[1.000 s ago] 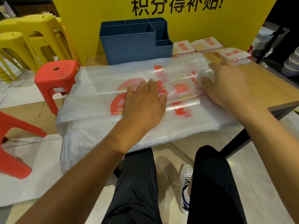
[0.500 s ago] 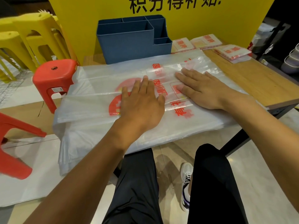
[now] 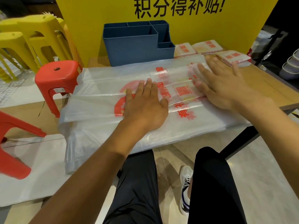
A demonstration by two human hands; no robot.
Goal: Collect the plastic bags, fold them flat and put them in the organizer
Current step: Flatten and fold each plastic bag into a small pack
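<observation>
Clear plastic bag w/ red print [image 3: 100, 101] flat on wooden table [image 3: 265, 88], long axis left–right, left end overhanging. Left hand [image 3: 144, 104] flat, pressing mid-bag. Right hand [image 3: 221, 83] spread, blurred, on right part, nearer that end. Dark blue plastic organizer [image 3: 135, 44] just beyond, far side. Yellow sign [image 3: 90, 21]: "积分得补贴!". Bag print not legible.

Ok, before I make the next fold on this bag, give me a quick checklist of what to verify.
1. Left hand flat, pinning the plastic bag: ok.
2. Right hand flat on the bag's right part: ok.
3. Bag fully on the table: not ok, left end hangs off the edge.
4. Bag smooth: cannot tell, right hand blurred.
5. Blue organizer upright, front compartment shows no contents: ok.
</observation>
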